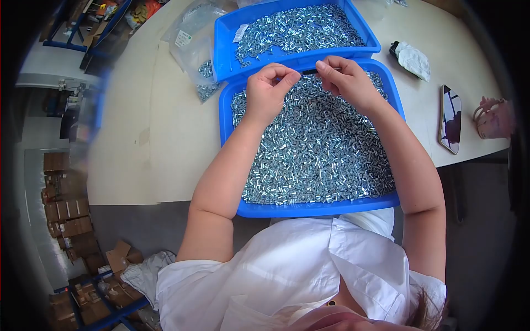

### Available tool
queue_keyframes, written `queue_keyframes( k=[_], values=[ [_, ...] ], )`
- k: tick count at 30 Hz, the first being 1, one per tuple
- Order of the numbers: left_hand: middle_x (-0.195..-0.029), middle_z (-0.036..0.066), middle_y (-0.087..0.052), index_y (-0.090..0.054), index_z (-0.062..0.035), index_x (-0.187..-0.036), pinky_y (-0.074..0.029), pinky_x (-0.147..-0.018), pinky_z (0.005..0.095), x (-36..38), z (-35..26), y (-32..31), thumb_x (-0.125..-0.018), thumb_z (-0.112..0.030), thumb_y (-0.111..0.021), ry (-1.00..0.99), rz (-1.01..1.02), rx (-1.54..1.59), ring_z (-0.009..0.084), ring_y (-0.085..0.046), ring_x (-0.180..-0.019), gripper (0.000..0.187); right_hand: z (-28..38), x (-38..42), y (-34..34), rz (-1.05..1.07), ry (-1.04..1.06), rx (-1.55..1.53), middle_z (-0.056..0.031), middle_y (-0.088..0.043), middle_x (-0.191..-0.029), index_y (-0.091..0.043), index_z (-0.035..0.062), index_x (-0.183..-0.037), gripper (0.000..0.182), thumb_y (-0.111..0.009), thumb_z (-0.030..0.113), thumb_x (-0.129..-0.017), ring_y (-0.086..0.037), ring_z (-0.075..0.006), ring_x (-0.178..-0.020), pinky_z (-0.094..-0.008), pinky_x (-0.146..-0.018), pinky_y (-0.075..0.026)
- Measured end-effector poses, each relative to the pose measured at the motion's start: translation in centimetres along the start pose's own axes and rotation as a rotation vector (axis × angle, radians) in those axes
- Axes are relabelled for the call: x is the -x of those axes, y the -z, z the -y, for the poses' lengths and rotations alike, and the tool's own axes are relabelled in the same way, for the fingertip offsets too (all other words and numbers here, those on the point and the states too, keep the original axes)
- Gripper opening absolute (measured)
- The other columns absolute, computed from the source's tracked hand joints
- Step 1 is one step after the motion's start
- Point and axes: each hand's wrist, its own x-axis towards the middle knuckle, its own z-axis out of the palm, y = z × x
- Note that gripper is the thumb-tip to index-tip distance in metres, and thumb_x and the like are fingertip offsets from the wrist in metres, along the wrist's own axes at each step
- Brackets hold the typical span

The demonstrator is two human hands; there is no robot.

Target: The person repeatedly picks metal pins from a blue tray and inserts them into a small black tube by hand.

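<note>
A blue tray (320, 209) full of small shiny metal pieces lies in front of my body. Above its far edge, my right hand (345, 80) pinches a short black rod (310, 71) between thumb and fingers. My left hand (270, 88) is closed in a pinch at the rod's left end; whatever lies between its fingertips is too small to name. Behind them, a second blue tray (222, 49) holds more metal pieces and a small white label.
At the left of the far tray lies a clear plastic bag (190, 47) with metal pieces. On the right are a white-wrapped black object (413, 62), a phone (451, 118) and a pink cup (493, 119). Boxes (69, 209) stand at the far left.
</note>
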Motion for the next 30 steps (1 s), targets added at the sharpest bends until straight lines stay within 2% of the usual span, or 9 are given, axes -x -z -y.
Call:
queue_keyframes(
  k=[3,5,11,13,14,17,22,25,30],
  values=[
    [-0.078,0.001,-0.058,-0.062,-0.0005,-0.08,-0.04,-0.06,0.0181,0.0,-0.2,-0.3,-0.075,-0.002,-0.066,-0.044,0.0,-0.048,0.0067,-0.051,-0.066,0.006,-0.3,-0.1,-0.1,-0.061,0.063,-0.043,0.0029,-0.046,-0.057,-0.051,0.0084,-0.066,0.035,-0.051,0.036,-0.087,-0.04,-0.0036,-0.051,-0.0187,-0.045,-0.029],
    [-0.074,0.002,-0.058,-0.064,-0.0021,-0.075,-0.044,-0.058,0.0212,-0.1,0.1,-0.5,-0.069,-0.005,-0.071,-0.221,-0.01,-0.141,0.0093,-0.054,-0.065,0.01,-0.2,-0.1,0.0,-0.098,0.049,-0.025,0.0029,-0.046,-0.055,-0.051,0.0084,-0.063,0.039,-0.051,0.039,-0.087,-0.039,-0.0038,-0.049,-0.019,-0.044,-0.028],
    [-0.074,0.004,-0.058,-0.064,-0.0029,-0.073,-0.045,-0.057,0.0218,0.0,-0.7,-0.4,-0.066,-0.003,-0.072,-0.35,-0.051,-0.297,0.0109,-0.055,-0.064,0.01,0.1,-0.5,0.3,-0.051,-0.118,0.114,0.0025,-0.047,-0.054,-0.053,0.0075,-0.061,0.042,-0.051,0.042,-0.086,-0.038,-0.0047,-0.047,-0.0197,-0.043,-0.029],
    [-0.074,0.004,-0.058,-0.064,-0.0028,-0.072,-0.045,-0.056,0.0221,0.0,-0.7,-0.2,-0.066,-0.004,-0.072,-0.336,-0.056,-0.29,0.0107,-0.055,-0.063,0.01,0.0,-0.6,0.1,-0.041,-0.126,-0.044,0.0027,-0.049,-0.058,-0.055,0.0069,-0.067,0.036,-0.054,0.038,-0.086,-0.041,-0.0043,-0.051,-0.0188,-0.045,-0.03],
    [-0.073,0.004,-0.058,-0.064,-0.0028,-0.072,-0.045,-0.056,0.0222,-0.1,-0.6,-0.1,-0.066,-0.004,-0.072,-0.307,-0.068,-0.305,0.0106,-0.055,-0.063,0.01,-0.4,-0.7,0.1,0.041,-0.002,-0.111,0.0027,-0.051,-0.061,-0.056,0.0066,-0.072,0.029,-0.057,0.033,-0.084,-0.042,-0.0037,-0.054,-0.0185,-0.047,-0.031],
    [-0.072,0.004,-0.058,-0.064,-0.0028,-0.072,-0.044,-0.055,0.0224,-0.1,-0.8,0.0,-0.066,-0.005,-0.072,-0.287,-0.078,-0.322,0.0111,-0.055,-0.063,0.011,-0.3,-0.5,-0.2,-0.015,0.034,-0.044,0.0025,-0.051,-0.06,-0.057,0.0062,-0.074,0.026,-0.059,0.03,-0.083,-0.042,-0.0036,-0.053,-0.0191,-0.047,-0.032],
    [-0.072,0.005,-0.058,-0.064,-0.0027,-0.073,-0.046,-0.056,0.0235,-0.3,-0.7,-0.2,-0.066,-0.004,-0.072,-0.382,-0.053,-0.346,0.0132,-0.056,-0.063,0.011,-0.5,-0.9,0.0,-0.034,-0.107,-0.07,0.0015,-0.052,-0.057,-0.057,0.0069,-0.06,0.037,-0.058,0.036,-0.083,-0.044,-0.0039,-0.05,-0.0186,-0.045,-0.031],
    [-0.074,0.006,-0.058,-0.064,-0.003,-0.074,-0.046,-0.056,0.0241,0.0,-0.9,-0.5,-0.066,-0.004,-0.072,-0.376,-0.033,-0.34,0.0138,-0.056,-0.065,0.011,-0.1,-0.6,0.6,-0.03,-0.17,-0.074,-0.0014,-0.054,-0.057,-0.058,0.0043,-0.061,0.038,-0.061,0.036,-0.081,-0.047,-0.0067,-0.051,-0.0208,-0.047,-0.035],
    [-0.075,0.007,-0.057,-0.063,-0.0033,-0.077,-0.046,-0.059,0.0266,0.2,-0.6,-0.7,-0.066,-0.008,-0.072,-0.401,0.015,-0.41,0.0184,-0.057,-0.07,0.014,-0.6,-0.5,0.8,-0.046,-0.144,-0.03,-0.0004,-0.054,-0.053,-0.057,0.0076,-0.057,0.042,-0.055,0.039,-0.084,-0.046,-0.0054,-0.046,-0.0192,-0.043,-0.031]
  ],
)
